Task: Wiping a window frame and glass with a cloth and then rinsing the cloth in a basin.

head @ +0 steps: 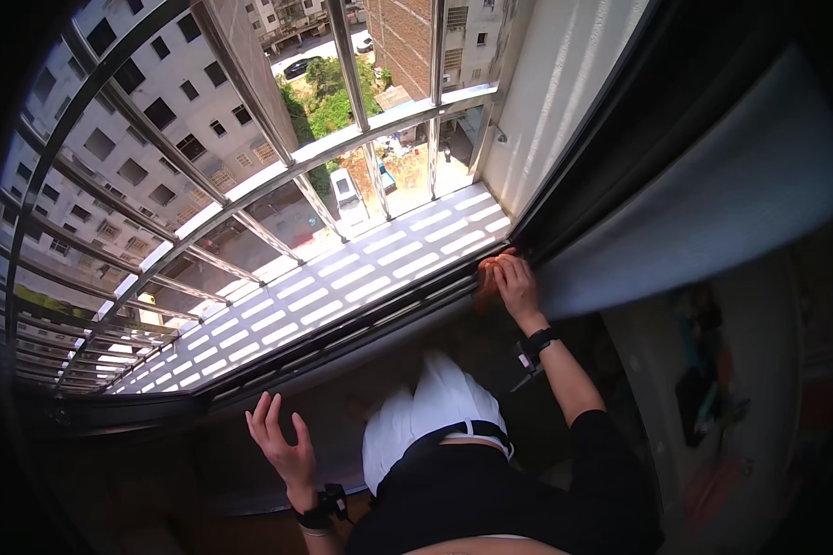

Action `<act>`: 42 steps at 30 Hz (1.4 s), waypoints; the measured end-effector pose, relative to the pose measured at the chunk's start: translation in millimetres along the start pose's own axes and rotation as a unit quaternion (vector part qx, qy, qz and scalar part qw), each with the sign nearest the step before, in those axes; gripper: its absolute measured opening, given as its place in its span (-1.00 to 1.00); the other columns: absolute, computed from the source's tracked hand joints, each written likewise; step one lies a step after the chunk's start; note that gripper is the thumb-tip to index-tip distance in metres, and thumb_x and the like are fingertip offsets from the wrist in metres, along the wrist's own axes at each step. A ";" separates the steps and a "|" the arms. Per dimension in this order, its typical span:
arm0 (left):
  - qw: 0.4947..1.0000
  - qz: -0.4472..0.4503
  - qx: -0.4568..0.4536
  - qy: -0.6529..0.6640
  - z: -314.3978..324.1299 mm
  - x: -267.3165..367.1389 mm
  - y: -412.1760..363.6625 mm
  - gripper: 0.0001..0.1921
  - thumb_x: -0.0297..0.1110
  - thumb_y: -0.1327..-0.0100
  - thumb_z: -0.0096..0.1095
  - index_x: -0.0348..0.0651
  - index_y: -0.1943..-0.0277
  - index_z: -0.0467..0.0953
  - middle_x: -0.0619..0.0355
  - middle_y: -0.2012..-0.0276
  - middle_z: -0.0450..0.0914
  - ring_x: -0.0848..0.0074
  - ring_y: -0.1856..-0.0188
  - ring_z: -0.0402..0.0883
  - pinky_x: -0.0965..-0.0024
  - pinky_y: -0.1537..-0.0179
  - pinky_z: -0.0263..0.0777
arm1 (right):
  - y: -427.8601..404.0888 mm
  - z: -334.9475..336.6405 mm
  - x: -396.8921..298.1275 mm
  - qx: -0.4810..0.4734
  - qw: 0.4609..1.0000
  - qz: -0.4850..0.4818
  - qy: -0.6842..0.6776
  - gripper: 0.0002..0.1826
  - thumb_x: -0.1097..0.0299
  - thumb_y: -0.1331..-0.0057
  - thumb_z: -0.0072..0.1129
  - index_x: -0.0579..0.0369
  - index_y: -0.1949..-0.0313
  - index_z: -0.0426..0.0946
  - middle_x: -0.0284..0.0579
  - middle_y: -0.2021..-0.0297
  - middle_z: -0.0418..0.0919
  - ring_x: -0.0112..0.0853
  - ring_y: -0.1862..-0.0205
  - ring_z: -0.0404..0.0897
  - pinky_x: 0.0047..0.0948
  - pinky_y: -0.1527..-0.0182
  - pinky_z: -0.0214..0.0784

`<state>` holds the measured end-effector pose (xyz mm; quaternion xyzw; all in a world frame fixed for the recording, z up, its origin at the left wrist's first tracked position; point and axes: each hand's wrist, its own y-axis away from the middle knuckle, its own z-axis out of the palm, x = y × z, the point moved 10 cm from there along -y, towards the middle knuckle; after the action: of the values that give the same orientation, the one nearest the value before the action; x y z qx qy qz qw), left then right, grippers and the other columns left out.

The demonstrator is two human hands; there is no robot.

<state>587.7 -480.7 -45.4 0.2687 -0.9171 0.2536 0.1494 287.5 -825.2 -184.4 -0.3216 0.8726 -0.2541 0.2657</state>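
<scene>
My right hand point(518, 283) grips an orange-brown cloth point(486, 283) at the right end of the dark window track point(361, 316). Part of the cloth lies on the track's corner, and part hangs below it on the room side. My left hand point(282, 440) is raised on the near side of the window frame, its fingers apart and nothing in them. Beyond the track lies the outer sill point(382, 239), striped with sunlight and shadow.
A metal window guard point(305, 149) encloses the sill's outer side, high above a yard with parked vehicles. The dark upright window frame point(583, 146) rises on the right, beside a pale curtain-like sheet point(708, 201). Dim, blurred objects point(701, 374) stand at the lower right.
</scene>
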 end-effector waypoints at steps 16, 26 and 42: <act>0.996 0.082 -0.027 0.029 4.5 12.4 -34.1 -0.59 -0.55 -0.15 0.18 -0.24 -0.11 0.45 -0.02 -0.13 0.45 0.16 -0.21 0.37 -0.05 -0.35 0.01 | 6.7 36.5 -134.6 -0.023 0.991 -0.083 -0.103 -0.84 0.29 -0.17 0.20 0.05 0.29 0.52 -0.23 0.29 0.52 -0.33 0.22 0.53 -0.40 0.12 0.44; 0.998 0.065 -0.001 0.021 -5.5 -0.6 -25.5 -0.60 -0.56 -0.16 0.16 -0.28 -0.10 0.44 -0.05 -0.11 0.44 0.12 -0.21 0.37 -0.06 -0.34 0.01 | -4.7 -11.7 16.5 0.016 0.993 0.092 0.074 -0.82 0.38 -0.25 0.14 0.08 0.16 0.51 -0.18 0.16 0.56 -0.24 0.10 0.57 -0.36 0.05 0.46; 0.984 0.130 -0.039 0.112 25.8 41.7 -46.2 -0.58 -0.53 -0.13 0.20 -0.23 -0.10 0.44 0.01 -0.02 0.51 0.21 -0.12 0.47 -0.03 -0.34 0.02 | -64.5 -94.0 -12.4 0.134 0.615 0.234 -0.741 -0.73 0.43 -0.38 -0.21 0.30 0.03 0.38 0.04 0.12 0.51 -0.28 0.15 0.52 -0.41 0.04 0.36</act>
<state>576.5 -545.7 -31.8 0.1115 -0.9309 0.2632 0.2277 264.1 -833.8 -72.5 -0.1461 0.3812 0.0271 0.9125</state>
